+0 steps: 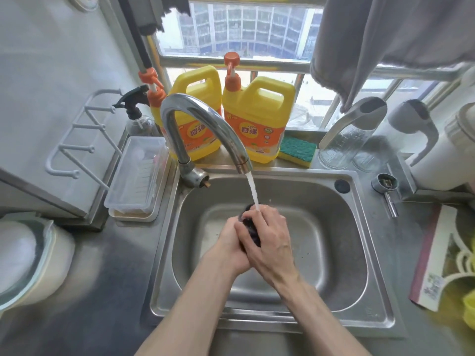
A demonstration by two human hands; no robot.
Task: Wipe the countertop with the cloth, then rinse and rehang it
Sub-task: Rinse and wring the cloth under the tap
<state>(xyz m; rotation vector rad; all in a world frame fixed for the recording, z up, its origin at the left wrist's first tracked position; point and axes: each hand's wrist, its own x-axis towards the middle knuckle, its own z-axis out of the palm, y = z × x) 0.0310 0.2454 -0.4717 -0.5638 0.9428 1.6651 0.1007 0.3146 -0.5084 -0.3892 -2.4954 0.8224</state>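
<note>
A dark cloth (250, 228) is bunched up small between both my hands over the steel sink (359, 253). My left hand (230, 246) grips it from the left and my right hand (270, 237) wraps over it from the right. Only a little of the cloth shows between the fingers. Water runs from the curved chrome faucet (200, 122) straight onto the cloth and my right fingers. The steel countertop (102, 291) lies around the sink.
Two yellow detergent jugs (257, 116) and a green-yellow sponge (298, 150) stand behind the sink. A clear plastic box (138, 173) and spray bottle (136, 116) sit at left, glass jugs (347, 134) at right. Grey cloths (385, 42) hang above right. A book (437, 258) lies at right.
</note>
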